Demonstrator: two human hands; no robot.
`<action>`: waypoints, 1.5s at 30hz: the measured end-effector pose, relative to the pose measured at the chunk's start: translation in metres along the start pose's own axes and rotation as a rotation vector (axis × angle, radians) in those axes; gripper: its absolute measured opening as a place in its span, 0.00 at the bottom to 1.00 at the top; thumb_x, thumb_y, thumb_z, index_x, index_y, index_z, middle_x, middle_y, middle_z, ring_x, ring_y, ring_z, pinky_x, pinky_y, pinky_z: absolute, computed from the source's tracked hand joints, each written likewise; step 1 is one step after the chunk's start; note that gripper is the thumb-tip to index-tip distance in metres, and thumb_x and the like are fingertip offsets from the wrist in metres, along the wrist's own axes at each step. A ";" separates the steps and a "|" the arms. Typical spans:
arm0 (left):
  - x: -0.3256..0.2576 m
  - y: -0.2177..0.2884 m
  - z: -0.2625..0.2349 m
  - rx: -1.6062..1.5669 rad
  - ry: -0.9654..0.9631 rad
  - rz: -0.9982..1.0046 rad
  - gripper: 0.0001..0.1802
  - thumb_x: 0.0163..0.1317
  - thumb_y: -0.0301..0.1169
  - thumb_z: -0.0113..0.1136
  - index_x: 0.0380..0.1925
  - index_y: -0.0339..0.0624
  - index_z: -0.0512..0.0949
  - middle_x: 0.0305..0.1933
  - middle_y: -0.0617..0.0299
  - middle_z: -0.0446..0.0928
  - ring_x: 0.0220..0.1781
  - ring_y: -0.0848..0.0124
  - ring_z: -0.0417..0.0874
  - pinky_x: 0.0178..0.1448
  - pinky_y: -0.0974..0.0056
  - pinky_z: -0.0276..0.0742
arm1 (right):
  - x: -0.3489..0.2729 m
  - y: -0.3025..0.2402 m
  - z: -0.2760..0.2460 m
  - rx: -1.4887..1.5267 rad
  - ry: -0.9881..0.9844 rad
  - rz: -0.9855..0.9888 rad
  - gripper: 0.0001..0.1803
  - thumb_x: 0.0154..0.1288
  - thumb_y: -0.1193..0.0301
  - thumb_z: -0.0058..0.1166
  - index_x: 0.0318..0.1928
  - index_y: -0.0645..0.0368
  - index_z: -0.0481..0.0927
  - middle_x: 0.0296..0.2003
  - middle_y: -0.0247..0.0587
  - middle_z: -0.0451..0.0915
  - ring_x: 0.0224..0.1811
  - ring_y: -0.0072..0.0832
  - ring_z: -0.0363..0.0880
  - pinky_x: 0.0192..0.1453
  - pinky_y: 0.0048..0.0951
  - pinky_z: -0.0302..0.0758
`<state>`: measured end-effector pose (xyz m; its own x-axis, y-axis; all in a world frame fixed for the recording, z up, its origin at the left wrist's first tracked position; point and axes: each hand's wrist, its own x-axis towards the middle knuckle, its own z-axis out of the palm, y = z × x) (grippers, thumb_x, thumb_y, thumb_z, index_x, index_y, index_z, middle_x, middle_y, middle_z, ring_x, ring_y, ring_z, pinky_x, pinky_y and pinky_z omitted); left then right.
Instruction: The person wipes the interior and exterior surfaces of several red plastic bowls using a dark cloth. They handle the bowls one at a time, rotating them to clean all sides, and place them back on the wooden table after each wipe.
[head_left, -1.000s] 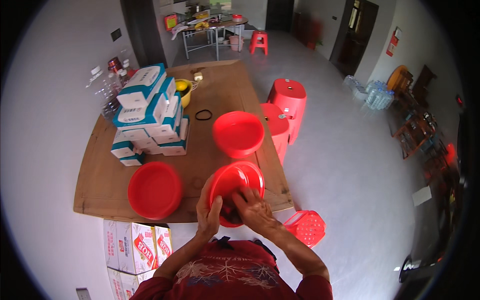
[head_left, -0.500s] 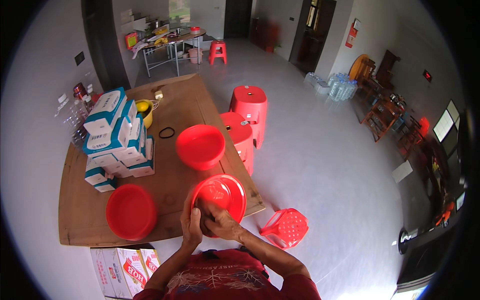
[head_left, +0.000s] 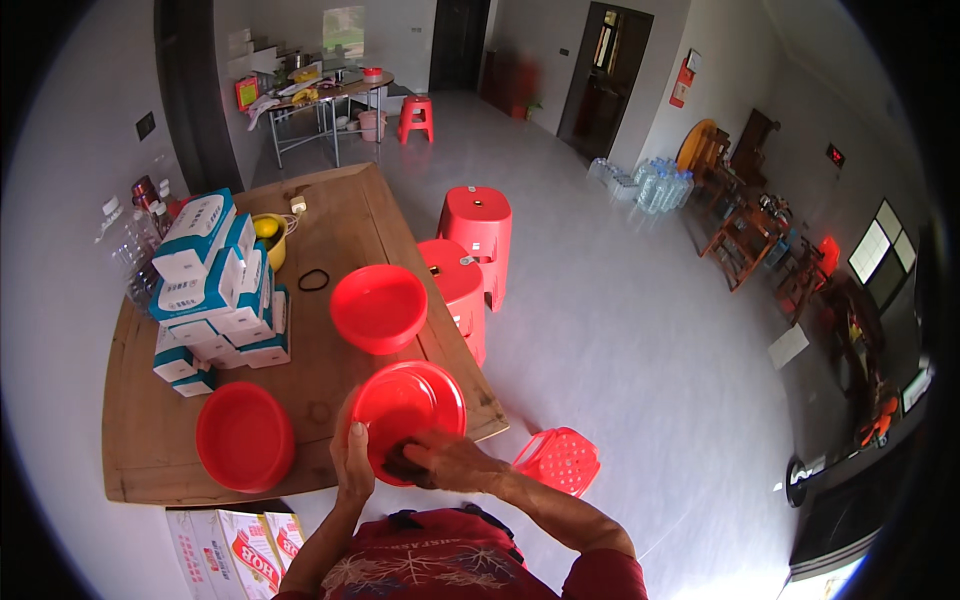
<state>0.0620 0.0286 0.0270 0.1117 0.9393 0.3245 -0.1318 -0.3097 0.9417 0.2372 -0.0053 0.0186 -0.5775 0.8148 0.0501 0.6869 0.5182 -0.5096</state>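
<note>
R hand (head_left: 452,465) has slid rightward, clear of the L thumb, vs. last frame. I see it down inside the red bowl (head_left: 395,395), by the near wall, fingers on a dark thing (head_left: 403,462); blurred, so can't tell if they grip or just press. L hand (head_left: 350,462) is clamped on the bowl's left rim, thumb at the edge. Bowl's betw. both hands, at the near edge of the table (head_left: 310,340). Just beyond the hands I've got a 2nd bowl (head_left: 378,300); 3rd bowl (head_left: 245,437) sits left of L hand, w/ boxes (head_left: 205,290) behind it & a black band (head_left: 313,271) betw. boxes & 2nd bowl. Low stool (head_left: 565,460): right of R hand.
</note>
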 end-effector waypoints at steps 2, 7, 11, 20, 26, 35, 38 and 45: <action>-0.003 0.001 0.001 -0.038 0.016 -0.035 0.26 0.70 0.37 0.38 0.62 0.30 0.64 0.61 0.51 0.68 0.63 0.63 0.67 0.67 0.62 0.59 | 0.008 0.002 0.000 -0.261 0.328 0.119 0.24 0.51 0.72 0.60 0.50 0.56 0.70 0.44 0.51 0.68 0.52 0.48 0.70 0.46 0.46 0.77; -0.007 0.010 0.004 0.027 -0.019 -0.085 0.25 0.69 0.34 0.39 0.62 0.30 0.64 0.60 0.51 0.69 0.62 0.64 0.68 0.66 0.63 0.61 | 0.041 -0.022 -0.010 -0.500 0.524 0.044 0.26 0.56 0.73 0.50 0.58 0.56 0.69 0.57 0.52 0.66 0.59 0.48 0.66 0.58 0.46 0.68; -0.005 0.015 -0.001 -0.073 -0.024 -0.047 0.24 0.68 0.32 0.40 0.61 0.29 0.65 0.60 0.51 0.69 0.61 0.65 0.69 0.66 0.63 0.61 | 0.038 -0.006 -0.009 -0.682 0.430 0.123 0.27 0.56 0.65 0.52 0.58 0.55 0.70 0.58 0.51 0.66 0.60 0.45 0.67 0.59 0.44 0.68; -0.006 0.010 -0.003 -0.041 0.001 0.052 0.26 0.68 0.36 0.41 0.62 0.30 0.64 0.61 0.50 0.69 0.62 0.63 0.68 0.67 0.61 0.59 | 0.033 -0.020 0.038 0.341 0.296 -0.157 0.20 0.56 0.74 0.54 0.50 0.61 0.68 0.42 0.51 0.74 0.43 0.47 0.77 0.42 0.41 0.76; -0.009 0.011 0.002 -0.037 -0.043 0.059 0.27 0.67 0.33 0.42 0.63 0.30 0.61 0.64 0.49 0.65 0.65 0.64 0.66 0.69 0.61 0.57 | 0.061 -0.038 -0.003 0.325 0.818 0.038 0.22 0.58 0.78 0.52 0.54 0.61 0.68 0.44 0.53 0.71 0.45 0.48 0.73 0.42 0.41 0.74; -0.014 0.026 0.000 0.015 0.086 0.011 0.28 0.61 0.23 0.41 0.63 0.29 0.61 0.63 0.49 0.66 0.64 0.62 0.67 0.68 0.60 0.59 | 0.040 0.005 -0.024 -0.692 0.745 0.230 0.19 0.54 0.69 0.48 0.49 0.55 0.73 0.49 0.47 0.70 0.44 0.38 0.72 0.42 0.34 0.73; -0.013 0.015 0.000 0.063 0.120 0.132 0.28 0.60 0.25 0.43 0.62 0.28 0.61 0.61 0.48 0.68 0.63 0.61 0.68 0.67 0.60 0.61 | 0.024 -0.001 -0.002 -0.639 0.561 0.261 0.17 0.54 0.70 0.50 0.47 0.54 0.73 0.47 0.46 0.70 0.45 0.39 0.72 0.39 0.35 0.75; -0.015 0.007 0.001 0.036 0.049 0.121 0.28 0.65 0.35 0.44 0.61 0.28 0.63 0.62 0.49 0.68 0.64 0.61 0.68 0.68 0.58 0.59 | 0.024 -0.027 0.042 0.196 0.561 -0.153 0.05 0.58 0.76 0.50 0.36 0.58 0.73 0.37 0.44 0.72 0.31 0.35 0.75 0.28 0.32 0.74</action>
<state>0.0607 0.0118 0.0285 0.0490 0.9007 0.4317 -0.1059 -0.4251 0.8989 0.1864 -0.0106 -0.0030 -0.3064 0.7751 0.5526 0.4895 0.6262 -0.6069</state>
